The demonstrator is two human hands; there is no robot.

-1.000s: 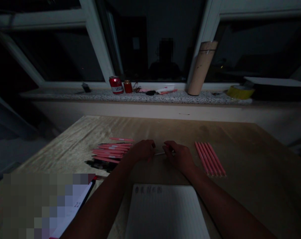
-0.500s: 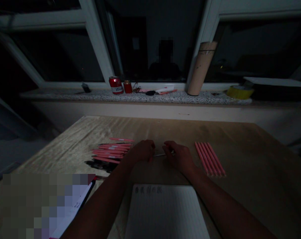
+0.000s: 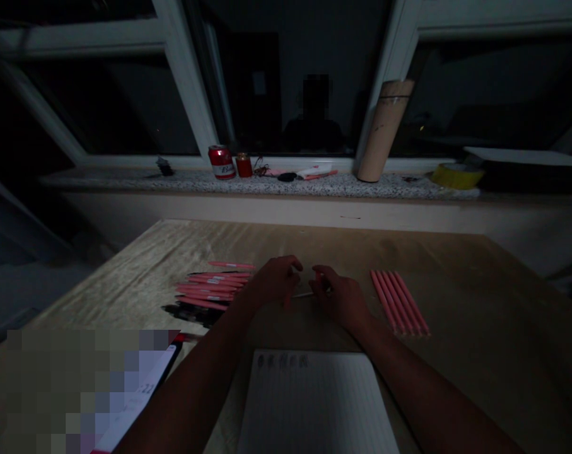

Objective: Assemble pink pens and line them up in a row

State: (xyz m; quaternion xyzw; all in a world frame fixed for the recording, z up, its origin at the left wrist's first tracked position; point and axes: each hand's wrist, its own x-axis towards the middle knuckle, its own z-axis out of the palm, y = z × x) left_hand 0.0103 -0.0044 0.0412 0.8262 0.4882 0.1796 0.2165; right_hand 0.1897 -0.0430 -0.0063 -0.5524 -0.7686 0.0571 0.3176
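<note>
Over the middle of the table, my left hand (image 3: 282,279) has its fingers curled, with a pink pen part (image 3: 287,300) hanging below them, blurred. My right hand (image 3: 341,295) faces it, fingers bent around one end of a thin pale rod (image 3: 303,295) that looks like a pen refill. A small pink piece (image 3: 318,275) shows at the right fingertips. A loose pile of pink pens (image 3: 213,287) lies left of my hands, with black pens (image 3: 191,313) below it. To the right, several pink pens (image 3: 399,302) lie side by side in a neat row.
A lined notebook (image 3: 316,403) with scribbles at its top lies between my forearms. A lit phone (image 3: 139,400) is at the lower left. On the windowsill (image 3: 186,183) stand a red can (image 3: 222,162), a small red jar (image 3: 243,165), a tall cylinder (image 3: 385,132) and yellow tape (image 3: 456,176).
My left hand has lifted slightly and its fingers have loosened, and the pink part below it shows more. My right hand has stayed almost in place with the pale rod.
</note>
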